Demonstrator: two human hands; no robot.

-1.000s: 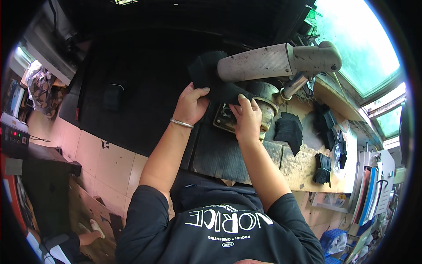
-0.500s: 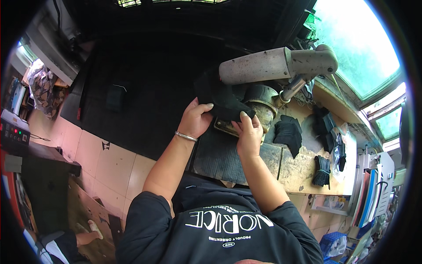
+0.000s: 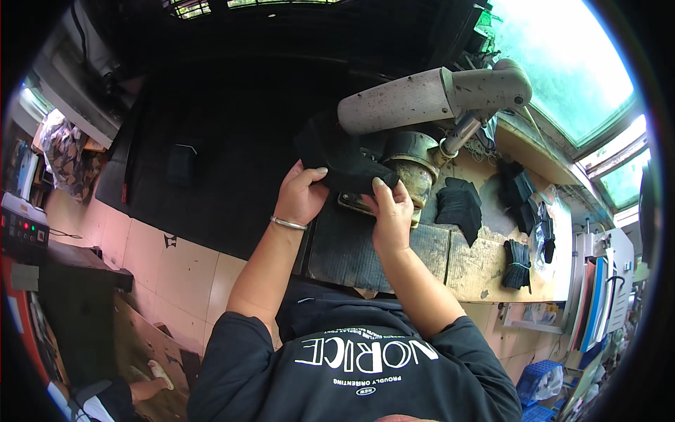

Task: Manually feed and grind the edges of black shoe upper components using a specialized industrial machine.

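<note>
At the bench's front edge (image 3: 358, 250), seen in the head view, the dark, limp piece (image 3: 336, 158) hangs between both hands. The left hand (image 3: 301, 193) pinches its lower left, thumb pressed over fingers; the right hand (image 3: 391, 209) nips its right end — no gap in either grip. From the hands, the pale machine arm (image 3: 397, 105) sits at one o'clock, a dark pile (image 3: 459, 205) at three, a tied bundle (image 3: 517, 264) at four and a small dark stack (image 3: 181, 165) at nine. I'd judge this piece midway — held, not set down; what's finished among the others, I can't tell.
</note>
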